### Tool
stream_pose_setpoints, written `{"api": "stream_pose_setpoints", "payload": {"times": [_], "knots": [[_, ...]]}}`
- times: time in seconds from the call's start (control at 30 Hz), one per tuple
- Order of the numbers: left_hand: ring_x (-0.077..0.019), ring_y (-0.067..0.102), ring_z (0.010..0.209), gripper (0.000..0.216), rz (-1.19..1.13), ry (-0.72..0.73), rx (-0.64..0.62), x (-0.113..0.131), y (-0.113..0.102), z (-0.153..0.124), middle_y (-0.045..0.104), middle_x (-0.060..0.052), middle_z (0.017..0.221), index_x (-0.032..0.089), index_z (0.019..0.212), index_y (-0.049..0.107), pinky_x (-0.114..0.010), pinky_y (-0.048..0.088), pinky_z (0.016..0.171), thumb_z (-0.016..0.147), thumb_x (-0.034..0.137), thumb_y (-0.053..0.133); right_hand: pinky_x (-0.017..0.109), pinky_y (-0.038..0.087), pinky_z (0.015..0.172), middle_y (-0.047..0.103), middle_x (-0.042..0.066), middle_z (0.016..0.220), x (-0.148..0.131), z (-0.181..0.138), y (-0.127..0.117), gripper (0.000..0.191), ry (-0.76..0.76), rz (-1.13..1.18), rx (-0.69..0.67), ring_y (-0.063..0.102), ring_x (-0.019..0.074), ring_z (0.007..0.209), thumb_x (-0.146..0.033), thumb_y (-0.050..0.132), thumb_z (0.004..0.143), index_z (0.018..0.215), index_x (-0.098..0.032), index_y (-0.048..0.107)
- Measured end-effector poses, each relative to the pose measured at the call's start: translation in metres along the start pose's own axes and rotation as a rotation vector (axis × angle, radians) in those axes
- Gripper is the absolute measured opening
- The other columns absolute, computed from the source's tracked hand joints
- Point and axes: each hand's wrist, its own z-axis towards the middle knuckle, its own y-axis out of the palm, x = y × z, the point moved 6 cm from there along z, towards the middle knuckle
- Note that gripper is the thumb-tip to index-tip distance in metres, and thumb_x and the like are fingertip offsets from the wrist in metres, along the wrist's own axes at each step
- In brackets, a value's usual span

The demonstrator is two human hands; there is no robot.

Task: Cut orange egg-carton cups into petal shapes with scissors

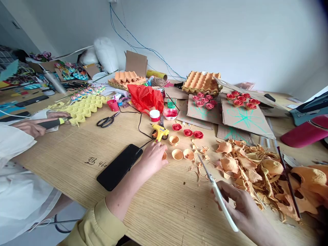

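My left hand (153,157) is on the table with its fingers and thumb curled around a small orange egg-carton cup (164,156), mostly hidden by the hand. Just beyond it lies a yellow glue gun (161,132). Three more cups, one of them an orange cup (177,154), sit to its right. In my right hand (237,201) is a white-handled knife (220,201), its thin blade pointing away over carton scraps. Past the cups is a row of red paper roses (188,132).
Torn carton pieces (241,160) heap on the right beside a pink bottle (304,133). A black phone (119,166) lies left of my forearm, near scissors (108,119). Cardboard sheets (246,118) hold more roses. Another person's hands (33,126) work at a yellow egg tray (83,108).
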Motion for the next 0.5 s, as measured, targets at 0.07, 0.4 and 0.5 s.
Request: {"api": "stream_pose_setpoints", "payload": {"times": [0.07, 0.4, 0.5], "knots": [[-0.0326, 0.061, 0.104, 0.038, 0.0, 0.001, 0.015, 0.004, -0.003, 0.0, 0.065, -0.012, 0.105, 0.017, 0.107, 0.064, -0.046, 0.048, 0.093, 0.074, 0.028, 0.081, 0.025, 0.036, 0.054, 0.053, -0.001, 0.057, 0.004, 0.0, -0.001, 0.039, -0.006, -0.201, 0.0, 0.049, 0.0143, 0.056, -0.049, 0.051, 0.093, 0.066, -0.021, 0.056], [-0.0261, 0.054, 0.105, 0.008, -0.089, 0.201, 0.069, 0.045, -0.011, 0.0, 0.06, -0.008, 0.106, 0.018, 0.09, 0.066, -0.041, 0.048, 0.092, 0.083, 0.016, 0.07, 0.028, 0.032, 0.053, 0.06, 0.002, 0.057, 0.018, -0.002, 0.011, 0.038, 0.13, -0.481, -0.074, 0.055, 0.0162, 0.054, -0.049, 0.048, 0.091, 0.065, -0.024, 0.059], [-0.0245, 0.056, 0.099, 0.009, -0.074, 0.192, 0.092, 0.042, -0.01, 0.002, 0.061, -0.008, 0.099, 0.017, 0.079, 0.065, -0.04, 0.049, 0.087, 0.086, 0.012, 0.064, 0.028, 0.03, 0.05, 0.059, 0.001, 0.054, 0.024, -0.002, 0.005, 0.04, 0.18, -0.514, -0.013, 0.051, 0.0154, 0.049, -0.052, 0.048, 0.09, 0.064, -0.024, 0.058]]}}
